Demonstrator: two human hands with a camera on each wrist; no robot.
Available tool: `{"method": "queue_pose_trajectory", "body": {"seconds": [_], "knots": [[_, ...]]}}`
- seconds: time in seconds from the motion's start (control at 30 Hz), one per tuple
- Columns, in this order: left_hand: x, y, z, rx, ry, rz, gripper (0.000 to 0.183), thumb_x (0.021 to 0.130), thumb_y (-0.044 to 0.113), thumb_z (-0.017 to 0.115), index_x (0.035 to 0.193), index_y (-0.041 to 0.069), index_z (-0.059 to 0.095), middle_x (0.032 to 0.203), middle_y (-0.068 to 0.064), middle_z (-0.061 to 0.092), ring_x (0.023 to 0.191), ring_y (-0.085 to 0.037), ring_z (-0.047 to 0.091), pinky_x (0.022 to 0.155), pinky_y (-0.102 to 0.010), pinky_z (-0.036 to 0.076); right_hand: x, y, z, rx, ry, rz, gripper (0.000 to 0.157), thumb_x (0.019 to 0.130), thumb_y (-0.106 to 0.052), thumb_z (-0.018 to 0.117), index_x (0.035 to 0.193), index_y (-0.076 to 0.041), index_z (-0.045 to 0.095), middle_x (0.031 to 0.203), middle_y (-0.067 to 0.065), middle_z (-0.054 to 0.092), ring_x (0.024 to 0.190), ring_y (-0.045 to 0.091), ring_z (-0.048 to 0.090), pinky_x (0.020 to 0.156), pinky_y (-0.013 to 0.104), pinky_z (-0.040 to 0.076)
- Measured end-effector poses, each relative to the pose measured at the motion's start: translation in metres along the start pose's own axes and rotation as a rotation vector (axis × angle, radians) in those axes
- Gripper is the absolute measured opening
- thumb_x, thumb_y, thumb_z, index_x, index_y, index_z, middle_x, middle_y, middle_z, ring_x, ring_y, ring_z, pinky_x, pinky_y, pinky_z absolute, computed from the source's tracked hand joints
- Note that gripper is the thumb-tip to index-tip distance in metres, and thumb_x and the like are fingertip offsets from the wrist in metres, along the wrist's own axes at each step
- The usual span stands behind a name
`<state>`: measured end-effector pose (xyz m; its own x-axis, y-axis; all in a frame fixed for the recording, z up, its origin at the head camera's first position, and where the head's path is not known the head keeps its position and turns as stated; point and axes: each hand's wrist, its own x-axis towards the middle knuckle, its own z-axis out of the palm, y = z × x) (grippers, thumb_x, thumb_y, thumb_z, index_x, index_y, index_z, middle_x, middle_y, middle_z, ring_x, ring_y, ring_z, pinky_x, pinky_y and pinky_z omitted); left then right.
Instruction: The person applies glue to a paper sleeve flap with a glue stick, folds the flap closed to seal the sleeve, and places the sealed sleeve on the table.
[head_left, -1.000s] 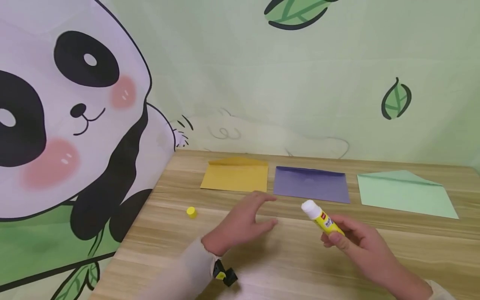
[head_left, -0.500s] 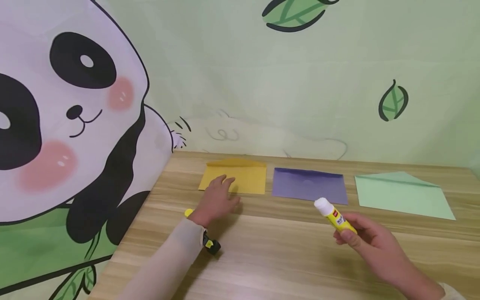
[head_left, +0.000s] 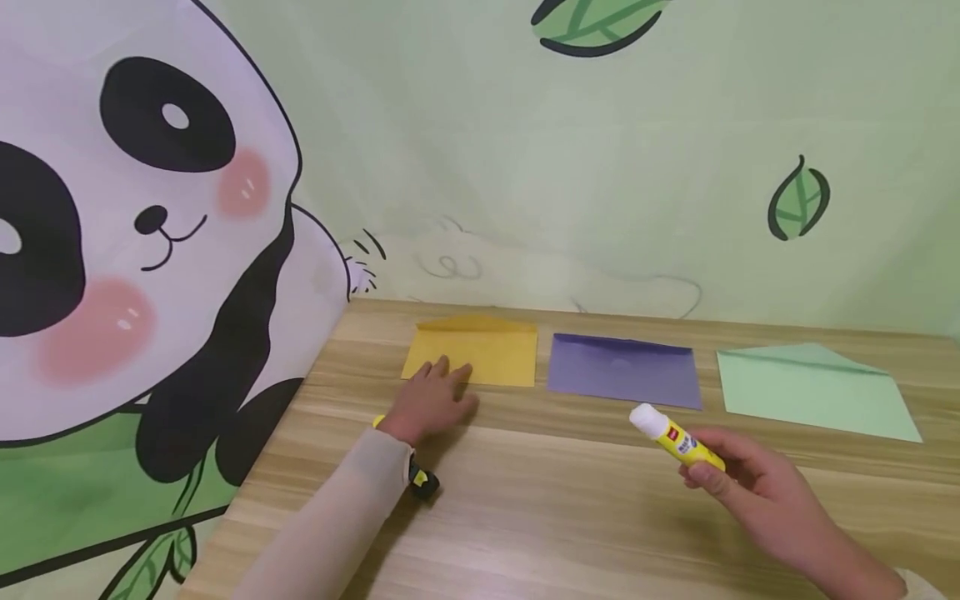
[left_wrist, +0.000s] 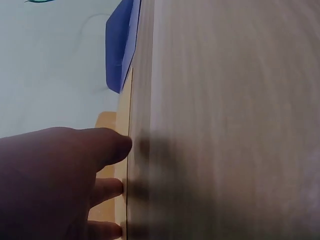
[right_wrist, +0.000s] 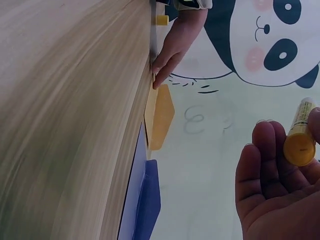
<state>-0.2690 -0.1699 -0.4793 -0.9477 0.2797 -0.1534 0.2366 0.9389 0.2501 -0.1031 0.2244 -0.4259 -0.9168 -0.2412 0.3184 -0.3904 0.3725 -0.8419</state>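
My left hand point(head_left: 427, 404) lies with spread fingers on the lower left of the yellow envelope point(head_left: 502, 358). In the left wrist view its fingertips point(left_wrist: 112, 187) meet that envelope along the near edge. Raised above the table, my right hand point(head_left: 776, 500) pinches a yellow glue stick point(head_left: 678, 437) between thumb and fingers. The stick's white end is uncovered and tilts up to the left. Its yellow base faces the camera in the right wrist view. A small yellow cap point(head_left: 378, 422) sits on the table, mostly hidden behind my left wrist.
A purple envelope point(head_left: 624, 375) and a mint green envelope point(head_left: 813, 396) lie in a row to the right of the yellow one, flaps partly raised at the back. Behind the wooden table point(head_left: 570, 517) hangs a cloth backdrop point(head_left: 600, 167) with a panda and leaves.
My left hand has moved left from mid-table and come down onto the yellow envelope. The right hand has shifted slightly right, still holding the glue stick.
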Motion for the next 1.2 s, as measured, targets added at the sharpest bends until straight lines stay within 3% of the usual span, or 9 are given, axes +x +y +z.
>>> {"method": "queue_pose_trajectory", "body": {"seconds": [0.27,0.47,0.73,0.93,1.07,1.2], "knots": [[-0.007,0.006,-0.005,0.073,-0.046,0.034,0.059,0.099,0.036,0.047,0.153,0.013,0.043,0.159,-0.025,0.032,0.149,-0.041,0.026,0.122,-0.052,0.020,-0.005,0.000,0.002,-0.001,-0.007,0.031,0.028,0.097,0.004,0.058,0.125,-0.001,0.062,0.102,-0.011,0.072,0.084,0.011,0.071,0.073,0.025,0.059],[-0.017,0.009,-0.006,0.093,-0.044,0.027,0.055,0.101,0.032,0.045,0.152,0.012,0.043,0.158,-0.028,0.031,0.144,-0.050,0.029,0.118,-0.059,0.026,-0.006,-0.001,0.003,0.008,0.002,0.030,0.027,0.097,0.005,0.058,0.123,0.003,0.062,0.101,-0.012,0.072,0.083,0.009,0.072,0.072,0.026,0.059],[-0.027,0.013,-0.004,0.071,-0.025,0.045,0.053,0.101,0.027,0.045,0.151,0.010,0.045,0.156,-0.031,0.032,0.141,-0.057,0.030,0.115,-0.063,0.029,-0.008,-0.003,-0.007,-0.113,0.102,0.080,0.028,0.098,-0.001,0.061,0.125,-0.004,0.065,0.089,-0.010,0.074,0.078,0.004,0.069,0.067,0.020,0.055],[-0.036,0.016,-0.003,0.055,-0.055,0.048,0.053,0.099,0.024,0.046,0.150,0.010,0.046,0.157,-0.029,0.031,0.141,-0.056,0.029,0.113,-0.064,0.031,-0.006,-0.003,-0.013,-0.043,0.116,0.024,0.029,0.095,0.008,0.059,0.123,0.000,0.064,0.098,-0.013,0.072,0.080,0.005,0.070,0.071,0.020,0.057],[-0.042,0.017,-0.002,0.067,-0.071,0.057,0.056,0.096,0.025,0.046,0.150,0.010,0.046,0.157,-0.028,0.032,0.141,-0.055,0.030,0.112,-0.064,0.032,-0.007,-0.003,-0.013,-0.030,0.125,0.025,0.031,0.094,0.010,0.060,0.122,0.000,0.065,0.100,-0.015,0.071,0.080,0.005,0.070,0.071,0.020,0.057],[-0.047,0.018,0.000,0.078,-0.088,0.061,0.060,0.099,0.040,0.049,0.151,0.010,0.044,0.156,-0.028,0.033,0.141,-0.054,0.032,0.111,-0.064,0.034,-0.008,-0.002,-0.013,-0.046,0.125,0.043,0.030,0.094,0.008,0.061,0.121,-0.003,0.066,0.096,-0.014,0.072,0.079,0.004,0.070,0.070,0.020,0.057]]}}
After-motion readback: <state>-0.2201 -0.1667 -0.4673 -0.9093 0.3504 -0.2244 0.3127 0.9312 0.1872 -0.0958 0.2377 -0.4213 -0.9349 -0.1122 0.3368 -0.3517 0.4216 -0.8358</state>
